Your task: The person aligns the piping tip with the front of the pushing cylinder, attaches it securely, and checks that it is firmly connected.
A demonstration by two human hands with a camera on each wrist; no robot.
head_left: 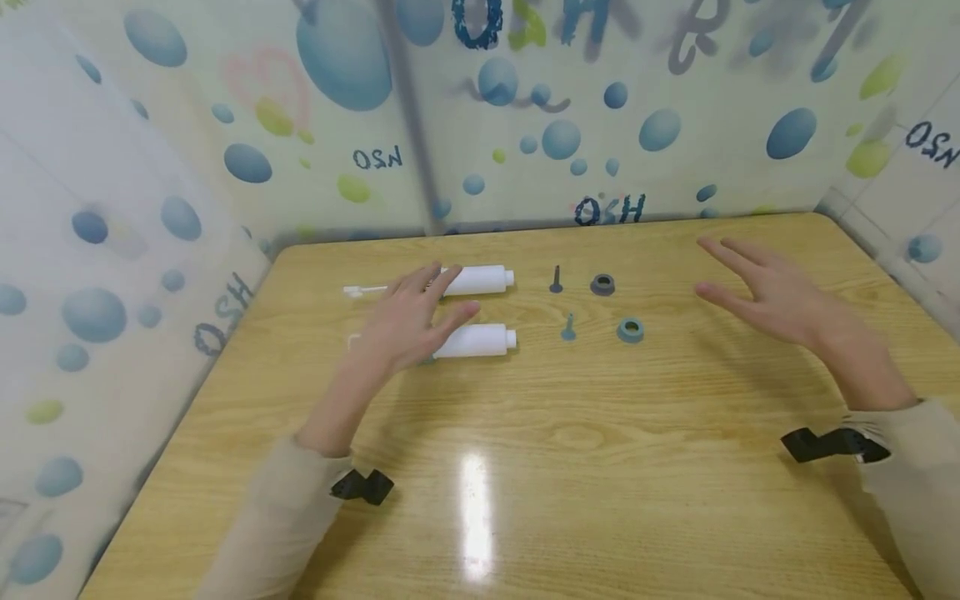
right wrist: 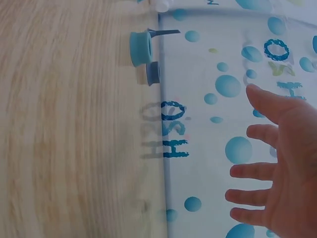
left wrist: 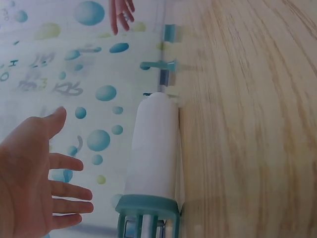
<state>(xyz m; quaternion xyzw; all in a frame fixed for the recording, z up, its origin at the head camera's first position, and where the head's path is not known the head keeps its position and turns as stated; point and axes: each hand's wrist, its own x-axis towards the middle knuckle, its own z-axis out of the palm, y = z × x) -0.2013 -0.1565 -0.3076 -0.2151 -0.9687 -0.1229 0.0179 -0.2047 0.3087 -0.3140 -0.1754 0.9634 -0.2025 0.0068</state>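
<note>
My left hand hovers over two white tubes lying on their sides, fingers spread and holding nothing. It partly covers the far white tube and the near white tube. The near one has a teal slotted collar in the left wrist view. My right hand is above the table's right side, fingers extended. Between the hands stand a dark flanged peg and a teal flanged peg. Right of them lie a dark flanged ring and a teal flanged ring.
A thin white rod with a forked tip sticks out left of the far tube. The wood-grain table meets a wall printed with bubbles and letters along its back edge. Black straps circle both sleeves.
</note>
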